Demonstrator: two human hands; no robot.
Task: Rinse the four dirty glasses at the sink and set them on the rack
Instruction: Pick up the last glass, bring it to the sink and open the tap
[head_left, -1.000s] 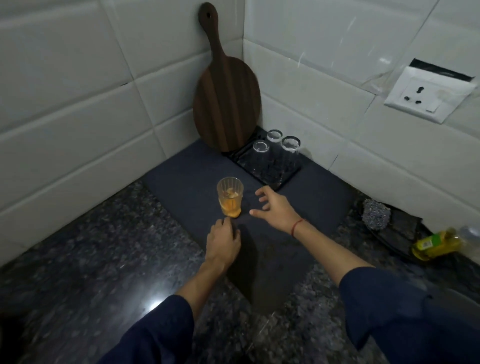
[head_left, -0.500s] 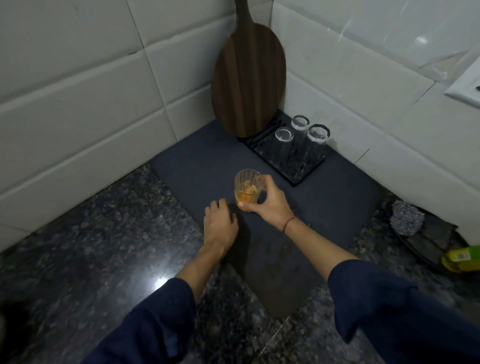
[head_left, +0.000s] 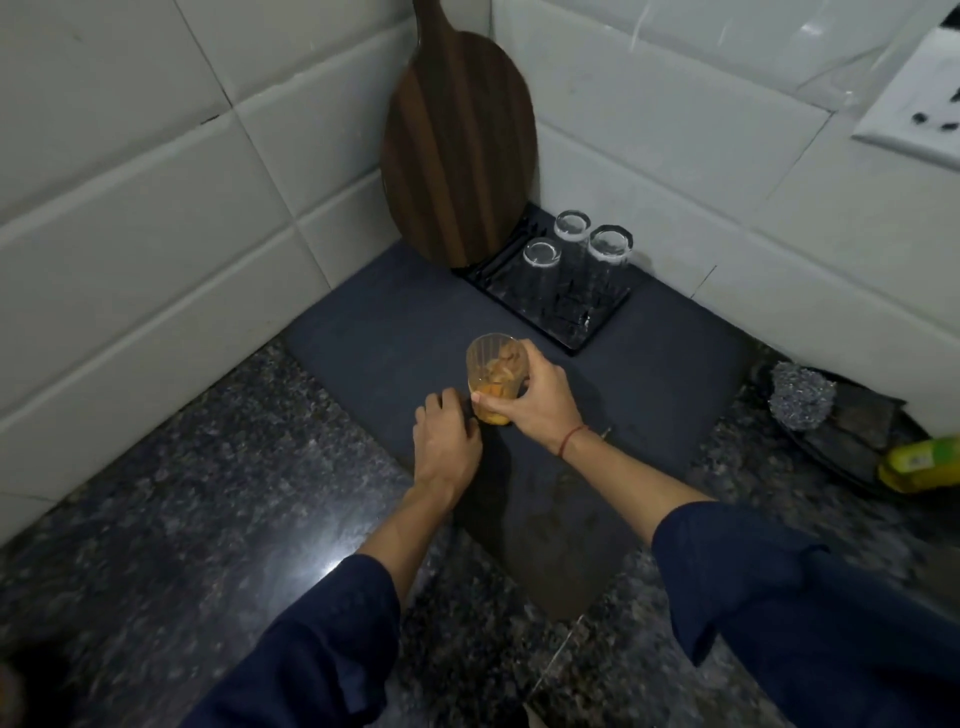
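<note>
Grips dirty glass (head_left: 493, 371) round its side with right hand (head_left: 537, 402), likely for lifting to rinse; rests left hand (head_left: 447, 441) loose on mat (head_left: 389, 322) just left, holding nothing, perhaps bracing.

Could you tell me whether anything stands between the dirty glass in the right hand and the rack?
Nothing visible does: only bare mat lies between the dirty glass, gripped by the right hand, and the rack. Three upturned glasses stand toward its back.
</note>
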